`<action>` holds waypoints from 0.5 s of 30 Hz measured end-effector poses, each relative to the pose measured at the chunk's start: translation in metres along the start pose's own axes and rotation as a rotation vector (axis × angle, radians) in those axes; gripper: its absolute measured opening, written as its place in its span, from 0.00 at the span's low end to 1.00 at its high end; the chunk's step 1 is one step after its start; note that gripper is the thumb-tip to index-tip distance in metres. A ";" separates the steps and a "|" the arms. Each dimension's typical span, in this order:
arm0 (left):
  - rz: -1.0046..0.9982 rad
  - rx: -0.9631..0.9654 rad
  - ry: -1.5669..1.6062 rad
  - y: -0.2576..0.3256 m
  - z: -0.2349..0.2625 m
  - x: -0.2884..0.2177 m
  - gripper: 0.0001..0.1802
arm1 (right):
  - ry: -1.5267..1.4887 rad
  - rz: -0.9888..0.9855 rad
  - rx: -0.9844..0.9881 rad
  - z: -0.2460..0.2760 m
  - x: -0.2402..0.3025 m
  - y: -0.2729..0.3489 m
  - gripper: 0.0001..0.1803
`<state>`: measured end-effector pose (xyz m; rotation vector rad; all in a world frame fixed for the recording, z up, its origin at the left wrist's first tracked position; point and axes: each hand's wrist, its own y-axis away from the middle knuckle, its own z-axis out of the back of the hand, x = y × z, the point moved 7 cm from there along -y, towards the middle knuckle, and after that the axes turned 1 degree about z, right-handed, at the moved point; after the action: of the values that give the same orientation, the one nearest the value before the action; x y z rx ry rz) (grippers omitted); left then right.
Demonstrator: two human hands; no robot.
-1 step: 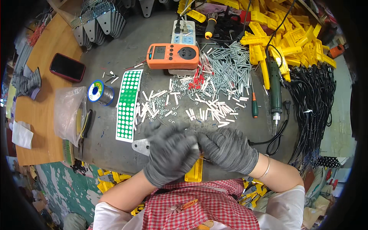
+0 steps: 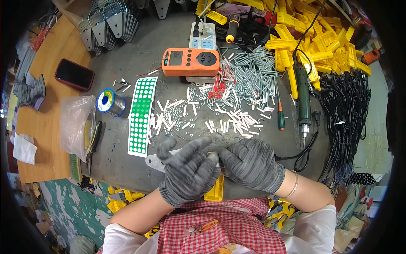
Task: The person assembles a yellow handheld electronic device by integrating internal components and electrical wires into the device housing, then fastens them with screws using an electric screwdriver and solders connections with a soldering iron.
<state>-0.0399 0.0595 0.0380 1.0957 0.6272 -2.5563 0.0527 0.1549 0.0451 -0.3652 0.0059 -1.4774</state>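
Note:
My left hand [image 2: 189, 171], in a grey knit glove, is bent over a flat metal plate [image 2: 156, 162] whose holed, rounded end sticks out on its left. Its thumb side is pinched at the meeting point with the other hand, while the upper fingers are loosely bent and slightly blurred. My right hand [image 2: 253, 165], gloved alike, is closed with its fingertips almost against the left ones. What lies between the fingertips is too hidden to name. Below them, at the table's front edge, a yellow plastic housing [image 2: 215, 191] shows partly under the left hand.
Beyond my hands lie white sleeves [image 2: 241, 120], small nuts and a pile of screws [image 2: 253, 76]. An orange meter [image 2: 190, 62], solder spool [image 2: 112, 103], green-dotted sticker sheet [image 2: 143, 116], screwdriver [image 2: 281, 116] and electric driver [image 2: 303, 97] surround them. Yellow housings and black cords [image 2: 344, 122] heap at right.
The fingers of my left hand have spread and lifted a little, showing more of the metal plate. My right hand has barely shifted.

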 end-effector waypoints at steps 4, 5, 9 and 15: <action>-0.100 -0.030 -0.063 -0.007 0.001 -0.006 0.09 | 0.085 0.053 -0.113 0.007 -0.003 -0.004 0.14; 0.209 0.071 0.255 -0.006 -0.005 0.013 0.09 | 0.085 0.052 -0.113 0.007 -0.004 -0.002 0.14; 0.470 0.204 0.618 0.001 -0.015 0.040 0.09 | 0.166 0.162 -0.138 0.013 0.005 0.000 0.15; -0.177 -0.027 -0.316 0.004 -0.011 -0.003 0.14 | -0.812 -0.346 0.194 -0.027 -0.039 0.001 0.12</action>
<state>-0.0295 0.0620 0.0320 0.6297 0.6983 -2.7791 0.0440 0.1863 0.0110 -0.8122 -0.8780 -1.5552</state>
